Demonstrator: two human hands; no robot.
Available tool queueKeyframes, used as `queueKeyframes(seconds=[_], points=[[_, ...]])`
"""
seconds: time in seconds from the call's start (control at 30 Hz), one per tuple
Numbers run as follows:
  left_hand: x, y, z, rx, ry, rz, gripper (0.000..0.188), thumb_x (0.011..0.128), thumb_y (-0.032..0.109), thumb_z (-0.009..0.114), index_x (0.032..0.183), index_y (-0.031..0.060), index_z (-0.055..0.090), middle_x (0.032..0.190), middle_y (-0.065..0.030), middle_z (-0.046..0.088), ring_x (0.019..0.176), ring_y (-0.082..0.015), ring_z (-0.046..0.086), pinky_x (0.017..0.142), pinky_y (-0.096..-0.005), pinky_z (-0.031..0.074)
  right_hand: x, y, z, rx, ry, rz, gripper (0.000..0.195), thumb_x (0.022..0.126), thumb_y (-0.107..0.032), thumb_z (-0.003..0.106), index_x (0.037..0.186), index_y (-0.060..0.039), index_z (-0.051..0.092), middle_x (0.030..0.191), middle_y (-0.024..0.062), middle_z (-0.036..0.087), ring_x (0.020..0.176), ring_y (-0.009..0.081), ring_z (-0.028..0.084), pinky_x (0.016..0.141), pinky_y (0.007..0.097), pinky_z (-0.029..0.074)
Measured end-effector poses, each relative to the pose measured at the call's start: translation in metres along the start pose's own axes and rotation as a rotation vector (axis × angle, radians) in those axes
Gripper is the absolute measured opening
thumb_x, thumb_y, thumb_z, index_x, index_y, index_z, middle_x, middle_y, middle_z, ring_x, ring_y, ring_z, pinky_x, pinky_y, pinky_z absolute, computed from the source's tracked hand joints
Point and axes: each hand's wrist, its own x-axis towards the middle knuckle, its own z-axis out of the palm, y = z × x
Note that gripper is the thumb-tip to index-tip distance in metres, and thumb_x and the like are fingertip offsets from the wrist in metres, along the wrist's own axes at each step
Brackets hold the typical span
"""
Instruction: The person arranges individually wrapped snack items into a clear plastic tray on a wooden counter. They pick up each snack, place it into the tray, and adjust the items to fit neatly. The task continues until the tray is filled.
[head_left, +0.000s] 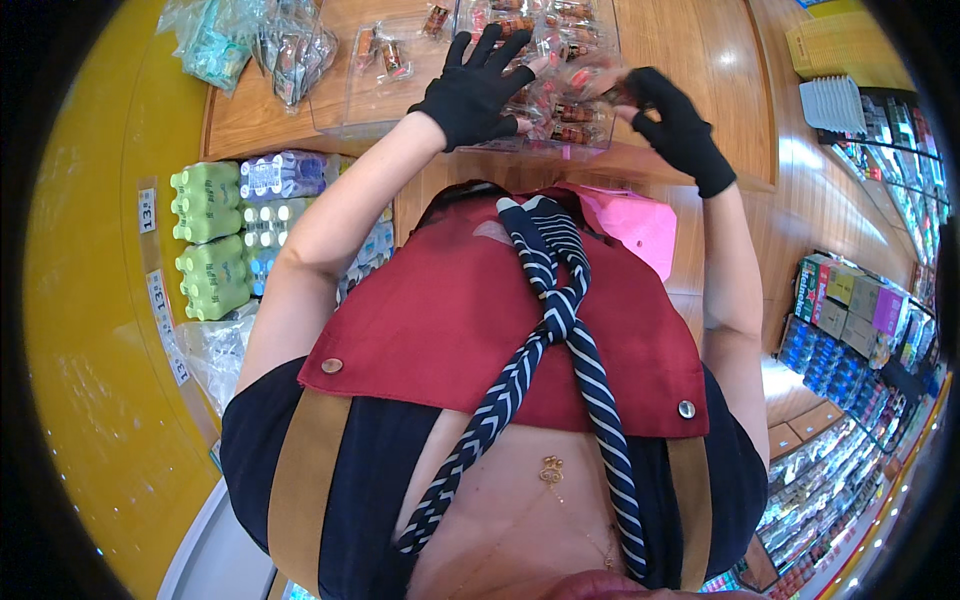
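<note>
Several small clear-wrapped packets with brown and red printing (576, 133) lie in a clear plastic bin (613, 45) on a wooden counter. My left hand (476, 94), in a black fingerless glove, is spread over the bin's left part, its thumb and fingertips close to the packets. At the bin's right side, my right hand (667, 120), gloved the same way, pinches a blurred wrapped packet (616, 94) between thumb and fingers. A second clear bin (337, 112), left of the first, holds a few similar packets (392, 58).
Plastic bags with goods (217, 56) lie at the counter's left end. Below it stand shrink-wrapped bottle packs (210, 202). A pink bag (645, 229) is beneath the counter edge. Stocked shelves (892, 142) and stacked drink cartons (847, 300) are at right.
</note>
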Motion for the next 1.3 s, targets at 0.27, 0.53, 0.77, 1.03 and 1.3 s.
queueKeyframes(seconds=[0.27, 0.53, 0.77, 1.03, 1.3], points=[[-0.003, -0.008, 0.03, 0.05, -0.056, -0.025, 0.084, 0.08, 0.064, 0.054, 0.146, 0.0192, 0.027, 0.145, -0.0168, 0.032, 0.136, -0.0378, 0.025, 0.11, -0.0531, 0.013, 0.005, 0.001, 0.047, -0.463, -0.209, -0.067, 0.045, 0.074, -0.016, 0.068, 0.117, -0.0103, 0.057, 0.101, 0.0117, 0.065, 0.088, 0.0311, 0.063, 0.075, 0.0419, 0.049], [-0.008, -0.011, 0.036, -0.027, 0.02, -0.025, 0.088, 0.078, 0.064, 0.056, 0.146, 0.0162, 0.026, 0.144, -0.0166, 0.033, 0.136, -0.0368, 0.025, 0.111, -0.0532, 0.01, 0.016, -0.004, 0.051, -0.653, -0.256, 0.027, 0.04, 0.073, -0.014, 0.066, 0.112, -0.0194, 0.062, 0.1, 0.0077, 0.067, 0.095, 0.0261, 0.061, 0.081, 0.0397, 0.043], [-0.006, -0.008, 0.037, -0.044, 0.021, -0.049, 0.09, 0.078, 0.066, 0.055, 0.146, 0.0158, 0.026, 0.142, -0.0198, 0.034, 0.135, -0.0374, 0.026, 0.111, -0.0529, 0.009, 0.014, 0.003, 0.06, -0.634, -0.132, 0.105, 0.033, 0.074, -0.012, 0.065, 0.106, -0.0193, 0.065, 0.094, 0.009, 0.066, 0.09, 0.0284, 0.061, 0.08, 0.0392, 0.045], [-0.006, -0.008, 0.036, -0.042, 0.02, -0.043, 0.091, 0.077, 0.068, 0.054, 0.146, 0.0154, 0.025, 0.142, -0.0195, 0.034, 0.133, -0.0378, 0.029, 0.111, -0.0529, 0.01, 0.005, 0.012, 0.064, -0.624, -0.223, -0.053, 0.032, 0.069, -0.006, 0.064, 0.1, -0.0173, 0.065, 0.095, 0.0074, 0.066, 0.093, 0.0269, 0.061, 0.078, 0.0411, 0.046], [-0.005, -0.009, 0.022, -0.117, 0.086, -0.051, 0.084, 0.08, 0.058, 0.059, 0.144, 0.0131, 0.029, 0.14, -0.0175, 0.037, 0.13, -0.0384, 0.033, 0.108, -0.053, 0.019, -0.013, -0.002, 0.047, -0.554, -0.005, -0.235, 0.038, 0.068, -0.001, 0.062, 0.104, -0.0112, 0.063, 0.104, 0.0104, 0.064, 0.095, 0.0294, 0.06, 0.079, 0.0391, 0.048]])
